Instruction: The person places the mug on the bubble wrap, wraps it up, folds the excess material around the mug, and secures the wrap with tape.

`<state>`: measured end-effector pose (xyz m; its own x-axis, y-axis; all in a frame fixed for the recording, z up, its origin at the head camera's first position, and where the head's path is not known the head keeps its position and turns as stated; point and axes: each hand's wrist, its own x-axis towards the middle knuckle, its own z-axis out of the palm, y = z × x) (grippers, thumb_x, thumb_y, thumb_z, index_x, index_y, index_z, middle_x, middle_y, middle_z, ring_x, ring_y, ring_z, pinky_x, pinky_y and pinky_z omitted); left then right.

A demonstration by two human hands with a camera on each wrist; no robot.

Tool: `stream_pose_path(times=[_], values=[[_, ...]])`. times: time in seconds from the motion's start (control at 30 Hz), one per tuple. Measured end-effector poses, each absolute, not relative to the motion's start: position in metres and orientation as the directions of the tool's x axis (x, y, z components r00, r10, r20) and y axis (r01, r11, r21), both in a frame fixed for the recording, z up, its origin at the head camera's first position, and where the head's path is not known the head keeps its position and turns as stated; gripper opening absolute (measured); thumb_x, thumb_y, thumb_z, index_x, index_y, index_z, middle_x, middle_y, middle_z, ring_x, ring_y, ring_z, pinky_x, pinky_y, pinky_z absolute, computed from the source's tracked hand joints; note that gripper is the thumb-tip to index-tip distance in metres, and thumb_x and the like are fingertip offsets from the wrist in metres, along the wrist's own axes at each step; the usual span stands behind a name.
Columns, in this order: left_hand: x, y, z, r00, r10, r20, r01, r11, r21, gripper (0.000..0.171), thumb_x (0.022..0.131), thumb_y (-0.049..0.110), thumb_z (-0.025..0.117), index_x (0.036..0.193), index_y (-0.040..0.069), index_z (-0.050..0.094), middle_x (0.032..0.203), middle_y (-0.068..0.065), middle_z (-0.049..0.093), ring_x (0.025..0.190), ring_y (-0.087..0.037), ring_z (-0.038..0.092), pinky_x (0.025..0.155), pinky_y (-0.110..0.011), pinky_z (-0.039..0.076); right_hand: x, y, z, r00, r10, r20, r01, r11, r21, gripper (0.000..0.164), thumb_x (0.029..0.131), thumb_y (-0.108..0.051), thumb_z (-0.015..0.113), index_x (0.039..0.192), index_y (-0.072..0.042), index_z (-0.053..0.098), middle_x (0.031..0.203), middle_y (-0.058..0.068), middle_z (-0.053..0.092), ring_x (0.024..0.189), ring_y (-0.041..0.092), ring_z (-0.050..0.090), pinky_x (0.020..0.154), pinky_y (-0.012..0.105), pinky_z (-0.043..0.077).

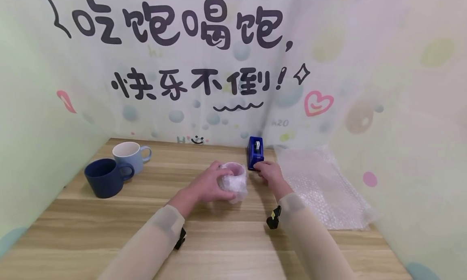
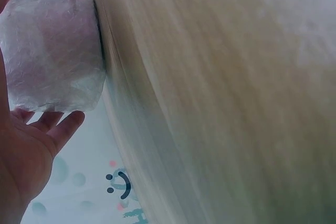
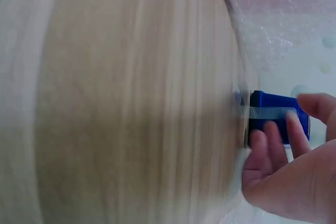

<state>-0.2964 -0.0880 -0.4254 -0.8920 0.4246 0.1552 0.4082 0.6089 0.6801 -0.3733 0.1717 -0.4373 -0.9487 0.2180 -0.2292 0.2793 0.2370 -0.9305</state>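
Note:
My left hand [image 1: 208, 184] grips a pink cup [image 1: 238, 169] wrapped in bubble wrap [image 1: 234, 183], fingers and thumb spread round its left side. In the left wrist view the wrapped cup [image 2: 52, 51] lies against the fingers, its outline blurred by the plastic. At the front of a blue tape dispenser [image 1: 255, 155] is my right hand [image 1: 270, 174]. The right wrist view shows a clear strip of tape [image 3: 270, 112] stretching from the dispenser to the index finger and thumb. Exact contact of the thumb with the tape is hard to see.
A dark blue mug [image 1: 104, 178] and a light blue mug [image 1: 129, 156] stand at the left of the wooden table [image 1: 233, 247]. Flat sheets of bubble wrap [image 1: 328, 191] lie at the right. A printed curtain [image 1: 189, 122] hangs behind the table's back edge.

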Motion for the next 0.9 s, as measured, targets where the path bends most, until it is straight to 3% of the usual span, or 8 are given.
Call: stream_pose_path(times=[0.1, 0.23, 0.37, 0.57, 0.77, 0.9], values=[[-0.296, -0.089, -0.426, -0.896, 0.42, 0.146, 0.398, 0.611, 0.684, 0.079, 0.078, 0.05, 0.097, 0.147, 0.026, 0.069, 0.154, -0.004, 0.049, 0.129, -0.031, 0.06, 0.109, -0.05, 0.058, -0.371, 0.168, -0.435, -0.942, 0.247, -0.226, 0.277, 0.194, -0.941, 0.043, 0.097, -0.023, 0.074, 0.132, 0.001, 0.073, 0.102, 0.007, 0.077, 0.087, 0.019, 0.068, 0.068, 0.026, 0.044], [-0.296, -0.089, -0.428, -0.897, 0.417, 0.147, 0.396, 0.61, 0.686, 0.079, 0.077, 0.05, 0.097, 0.148, 0.027, 0.069, 0.155, -0.004, 0.049, 0.13, -0.032, 0.06, 0.11, -0.05, 0.058, -0.367, 0.166, -0.435, -0.935, 0.258, -0.242, 0.275, 0.102, -0.956, 0.048, 0.103, -0.028, 0.067, 0.14, 0.003, 0.066, 0.099, 0.003, 0.081, 0.097, 0.022, 0.073, 0.071, 0.026, 0.046], [-0.296, -0.089, -0.428, -0.896, 0.418, 0.151, 0.4, 0.609, 0.685, 0.078, 0.078, 0.05, 0.097, 0.147, 0.027, 0.07, 0.155, -0.004, 0.049, 0.13, -0.032, 0.06, 0.11, -0.051, 0.058, -0.366, 0.168, -0.438, -0.93, 0.277, -0.241, 0.27, 0.07, -0.96, 0.044, 0.106, -0.03, 0.067, 0.139, -0.001, 0.068, 0.094, -0.001, 0.081, 0.098, 0.022, 0.071, 0.071, 0.028, 0.048], [-0.297, -0.088, -0.429, -0.897, 0.418, 0.143, 0.394, 0.612, 0.685, 0.076, 0.078, 0.051, 0.096, 0.146, 0.027, 0.07, 0.154, -0.005, 0.049, 0.128, -0.031, 0.06, 0.109, -0.051, 0.058, -0.37, 0.168, -0.441, -0.936, 0.253, -0.244, 0.268, 0.065, -0.961, 0.044, 0.106, -0.033, 0.072, 0.141, -0.005, 0.07, 0.12, 0.01, 0.078, 0.098, 0.019, 0.065, 0.072, 0.026, 0.045], [-0.298, -0.087, -0.43, -0.894, 0.425, 0.143, 0.4, 0.611, 0.683, 0.075, 0.079, 0.051, 0.096, 0.145, 0.027, 0.07, 0.155, -0.006, 0.048, 0.129, -0.031, 0.06, 0.11, -0.051, 0.058, -0.378, 0.166, -0.442, -0.915, 0.279, -0.292, 0.317, 0.05, -0.947, 0.04, 0.106, -0.025, 0.072, 0.137, 0.0, 0.068, 0.127, 0.013, 0.075, 0.092, 0.017, 0.061, 0.075, 0.026, 0.044], [-0.298, -0.088, -0.429, -0.893, 0.423, 0.151, 0.404, 0.61, 0.682, 0.076, 0.079, 0.05, 0.096, 0.146, 0.026, 0.07, 0.155, -0.006, 0.049, 0.13, -0.033, 0.06, 0.11, -0.051, 0.058, -0.384, 0.163, -0.441, -0.903, 0.284, -0.323, 0.344, 0.029, -0.938, 0.044, 0.106, -0.023, 0.072, 0.141, 0.003, 0.066, 0.133, 0.014, 0.075, 0.1, 0.02, 0.061, 0.082, 0.028, 0.045]])
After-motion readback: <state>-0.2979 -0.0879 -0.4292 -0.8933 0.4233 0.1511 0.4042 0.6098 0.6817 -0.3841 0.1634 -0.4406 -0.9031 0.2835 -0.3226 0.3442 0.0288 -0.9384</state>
